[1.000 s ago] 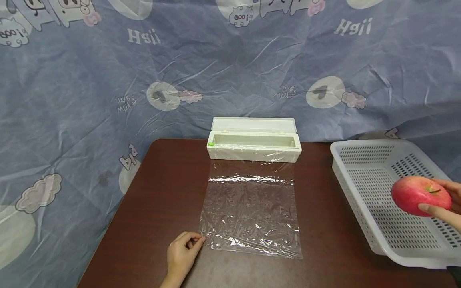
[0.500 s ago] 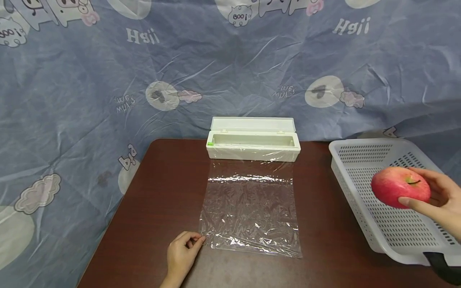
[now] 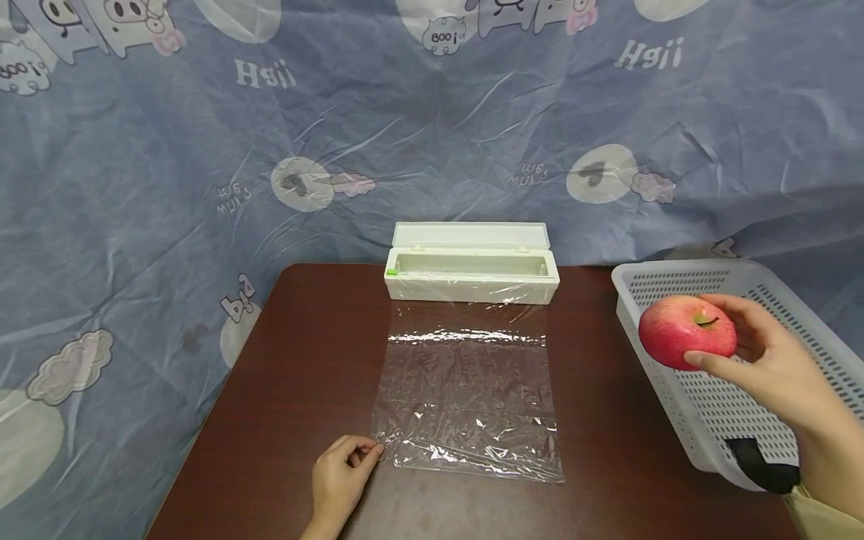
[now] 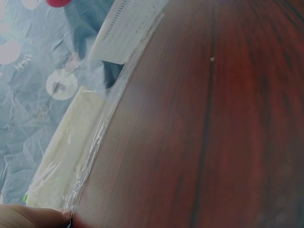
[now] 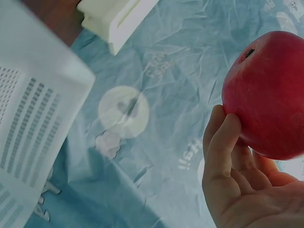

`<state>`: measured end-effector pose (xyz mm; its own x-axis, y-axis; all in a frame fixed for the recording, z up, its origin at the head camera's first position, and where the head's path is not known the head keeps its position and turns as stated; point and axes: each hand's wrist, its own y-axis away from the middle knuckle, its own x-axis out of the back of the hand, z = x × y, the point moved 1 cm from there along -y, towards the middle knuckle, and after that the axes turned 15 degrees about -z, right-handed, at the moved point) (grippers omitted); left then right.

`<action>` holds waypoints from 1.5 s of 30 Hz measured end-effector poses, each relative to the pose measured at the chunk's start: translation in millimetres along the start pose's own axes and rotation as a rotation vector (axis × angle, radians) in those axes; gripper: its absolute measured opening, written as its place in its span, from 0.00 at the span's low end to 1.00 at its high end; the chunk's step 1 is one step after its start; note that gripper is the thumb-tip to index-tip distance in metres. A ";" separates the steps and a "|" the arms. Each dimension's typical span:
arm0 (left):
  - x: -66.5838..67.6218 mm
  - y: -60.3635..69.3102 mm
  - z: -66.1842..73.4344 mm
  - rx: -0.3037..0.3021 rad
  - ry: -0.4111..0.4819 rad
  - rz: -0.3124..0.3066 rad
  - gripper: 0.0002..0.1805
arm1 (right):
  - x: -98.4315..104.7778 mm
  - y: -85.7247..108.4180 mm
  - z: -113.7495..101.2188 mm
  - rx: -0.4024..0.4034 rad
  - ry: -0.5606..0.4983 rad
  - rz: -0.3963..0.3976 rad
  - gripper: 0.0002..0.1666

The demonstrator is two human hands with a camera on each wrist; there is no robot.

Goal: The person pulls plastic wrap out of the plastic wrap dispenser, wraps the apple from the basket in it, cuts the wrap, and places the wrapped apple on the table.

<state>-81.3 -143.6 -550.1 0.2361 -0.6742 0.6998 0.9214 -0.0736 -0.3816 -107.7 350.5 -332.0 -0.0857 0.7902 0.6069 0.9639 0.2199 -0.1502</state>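
A red apple [image 3: 685, 330] is gripped by my right hand [image 3: 776, 360], held up over the left side of the basket in the head view. In the right wrist view the fingers curl against the underside of the apple [image 5: 270, 95]. My left hand [image 3: 340, 476] pinches the near left corner of a sheet of clear plastic wrap [image 3: 466, 397]. The sheet lies along the table and runs back to a white wrap dispenser box [image 3: 472, 289], whose lid stands raised. In the left wrist view, my left fingers [image 4: 33, 216] hold the edge of the film.
A white perforated plastic basket [image 3: 702, 442] stands on the right side of the dark brown wooden table [image 3: 310, 352]. A blue patterned cloth [image 3: 432, 112] hangs behind the table. A black band [image 3: 763, 469] circles the right wrist.
My right hand has carried the apple leftward and slightly up, from over the middle of the basket to its left side. The left hand and the plastic wrap stay in place.
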 end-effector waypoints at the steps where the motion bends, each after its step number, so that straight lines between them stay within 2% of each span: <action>1: 0.2 0.1 -0.1 0.000 0.001 0.001 0.13 | -2.4 -2.1 -2.2 -0.003 0.004 0.001 0.41; 13: 1.2 0.0 1.4 -0.013 0.011 0.001 0.13 | -28.1 -24.6 -22.1 0.104 -0.031 -0.041 0.40; 23: 1.1 0.4 1.7 -0.010 0.007 0.004 0.14 | -59.7 -42.4 -38.7 0.125 -0.065 -0.097 0.39; 33: 1.3 -0.2 1.7 -0.008 0.005 0.001 0.13 | -96.1 -55.6 -46.6 0.208 -0.224 -0.212 0.40; 39: 1.1 -0.4 1.4 -0.004 0.008 0.002 0.13 | -119.0 -60.7 -44.3 0.184 -0.217 -0.264 0.39; 45: 0.7 0.0 1.3 0.006 0.020 -0.002 0.13 | -144.5 -62.9 -36.8 0.146 -0.221 -0.349 0.41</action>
<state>-80.8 -143.2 -548.8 0.2282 -0.6887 0.6882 0.9235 -0.0707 -0.3769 -146.7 201.5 -381.5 -0.4673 0.7540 0.4616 0.8232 0.5615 -0.0838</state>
